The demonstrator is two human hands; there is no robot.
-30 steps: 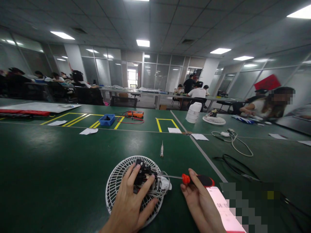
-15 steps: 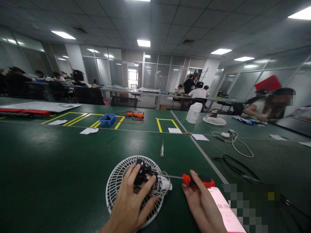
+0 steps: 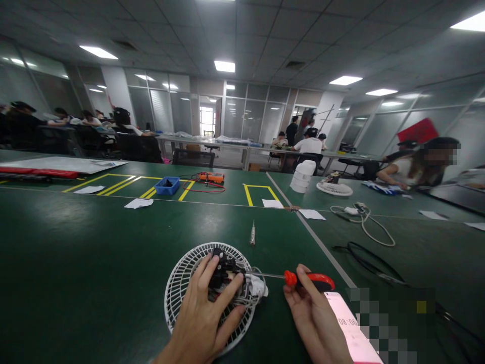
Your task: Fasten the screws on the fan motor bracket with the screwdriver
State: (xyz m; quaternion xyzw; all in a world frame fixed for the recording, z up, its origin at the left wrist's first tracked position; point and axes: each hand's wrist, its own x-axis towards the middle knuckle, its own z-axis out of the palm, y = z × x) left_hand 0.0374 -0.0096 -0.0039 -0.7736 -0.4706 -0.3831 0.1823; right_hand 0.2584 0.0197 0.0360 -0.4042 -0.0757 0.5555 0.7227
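A white fan grille (image 3: pixel 175 283) lies on the green table with a black fan motor (image 3: pixel 216 275) and loose white wires on it. My left hand (image 3: pixel 206 308) rests over the motor, its fingers spread and gripping around it, hiding part of it. In my right hand (image 3: pixel 312 313) is a red and black screwdriver (image 3: pixel 320 280), held between thumb and fingers near the collar. Its shaft runs level to the left and reaches the motor's right side beside my left index finger. The tip is hidden. A white plastic part (image 3: pixel 258 287) sits by the shaft at the grille's edge.
A small clear-handled screwdriver (image 3: pixel 252 235) lies beyond the grille. A lit phone (image 3: pixel 350 326) is beside my right wrist. Farther off are a blue bin (image 3: pixel 167 186), an orange multimeter (image 3: pixel 212 177), white stacked parts (image 3: pixel 303 177), another grille (image 3: pixel 334 188) and coiled cables (image 3: pixel 369 222). Several people sit around.
The screwdriver's handle has turned about its axis, so more red shows on top. My left hand and the fan parts stay nearly still.
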